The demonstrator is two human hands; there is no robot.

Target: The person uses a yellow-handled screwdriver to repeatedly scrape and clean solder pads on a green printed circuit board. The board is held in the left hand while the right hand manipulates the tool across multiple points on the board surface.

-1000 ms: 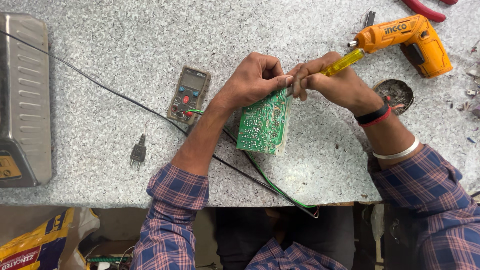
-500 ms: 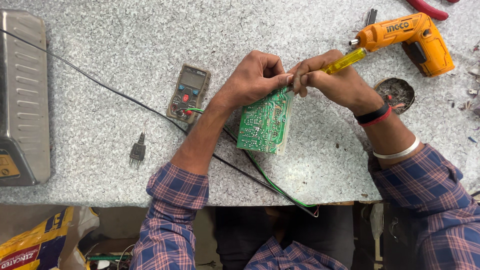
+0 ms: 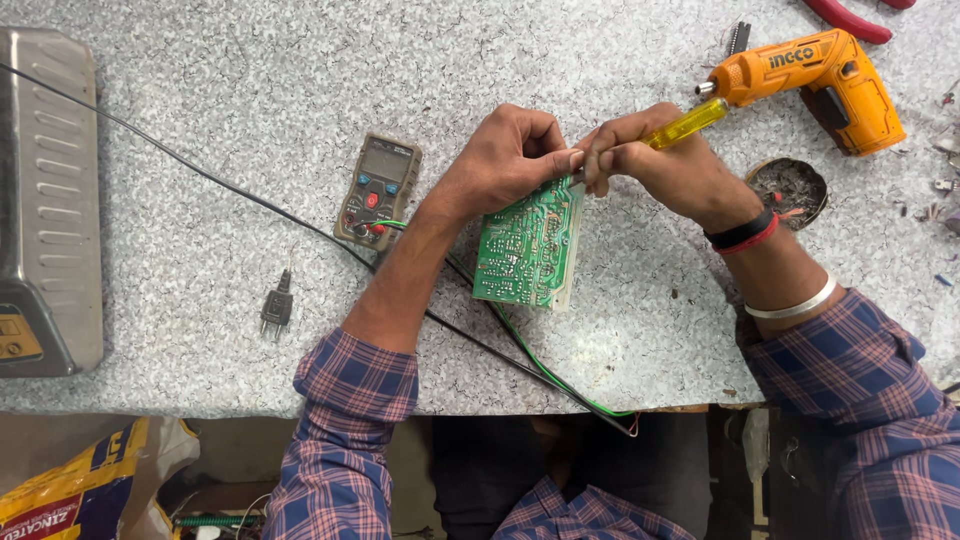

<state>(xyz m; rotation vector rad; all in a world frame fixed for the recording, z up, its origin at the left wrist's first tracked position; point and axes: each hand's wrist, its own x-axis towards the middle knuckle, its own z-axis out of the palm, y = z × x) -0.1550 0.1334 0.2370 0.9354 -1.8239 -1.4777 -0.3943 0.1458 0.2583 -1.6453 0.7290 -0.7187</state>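
A green circuit board (image 3: pixel 527 245) stands tilted on the speckled grey worktop (image 3: pixel 620 340). My left hand (image 3: pixel 505 155) grips the board's top edge. My right hand (image 3: pixel 665 165) is closed around a screwdriver with a clear yellow handle (image 3: pixel 688 122), and its shaft points at the board's upper right corner, where the two hands meet. The tip is hidden by my fingers. Green and black wires (image 3: pixel 540 365) run from under the board to the worktop's front edge.
A grey-brown multimeter (image 3: pixel 377 189) lies left of my left hand. An orange cordless screwdriver (image 3: pixel 815 80), red-handled pliers (image 3: pixel 845 18) and a small round dish (image 3: pixel 790 187) are at the right. A metal appliance (image 3: pixel 45 200) sits far left, with a black plug (image 3: pixel 276 304) nearby.
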